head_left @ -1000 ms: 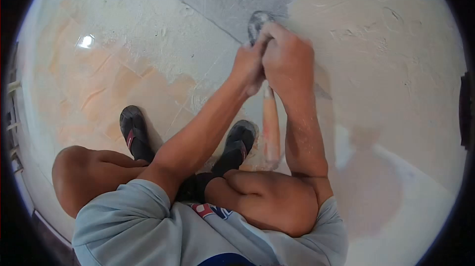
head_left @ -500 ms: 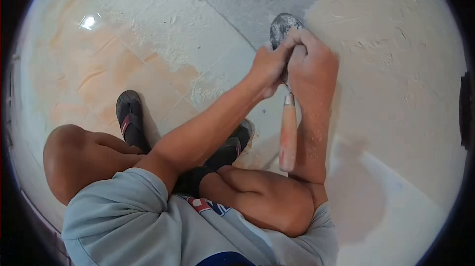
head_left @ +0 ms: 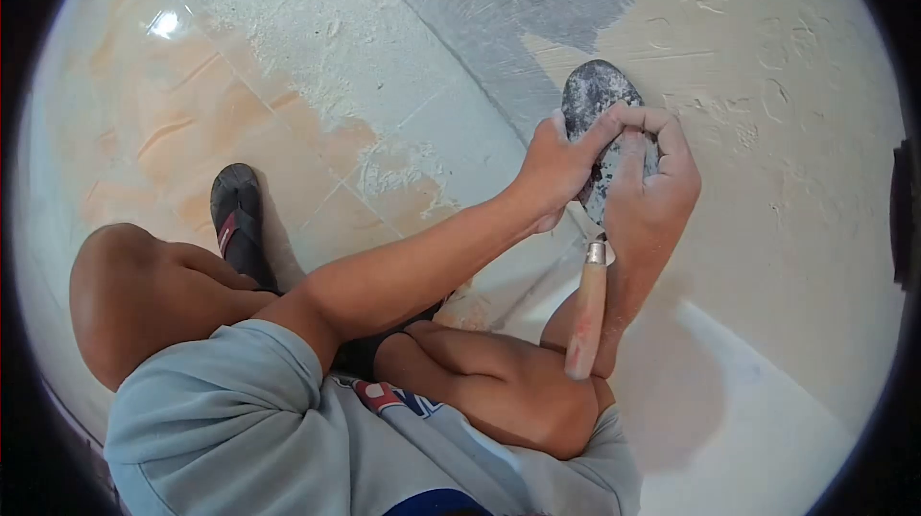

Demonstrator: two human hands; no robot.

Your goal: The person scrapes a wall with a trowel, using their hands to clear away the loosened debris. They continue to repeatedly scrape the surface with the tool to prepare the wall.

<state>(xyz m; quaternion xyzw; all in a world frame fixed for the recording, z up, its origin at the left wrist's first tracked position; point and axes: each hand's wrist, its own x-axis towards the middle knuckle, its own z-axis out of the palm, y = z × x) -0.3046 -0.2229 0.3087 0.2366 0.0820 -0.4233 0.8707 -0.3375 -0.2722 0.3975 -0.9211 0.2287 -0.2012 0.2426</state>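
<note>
Ideally, the left hand [head_left: 556, 171] and right hand [head_left: 654, 192], fingers clamped on the trowel [head_left: 589, 310], should press its blade [head_left: 597, 86] evenly against the floor [head_left: 787, 171].

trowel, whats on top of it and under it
Left hand and right hand fingers overlap the blade. Under the handle: right forearm. What's under the blade is hidden.

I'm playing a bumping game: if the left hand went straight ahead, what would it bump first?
Probably the right hand, just ahead of the left hand across the trowel they both hold. Depth is hard to judge here, though.
</note>
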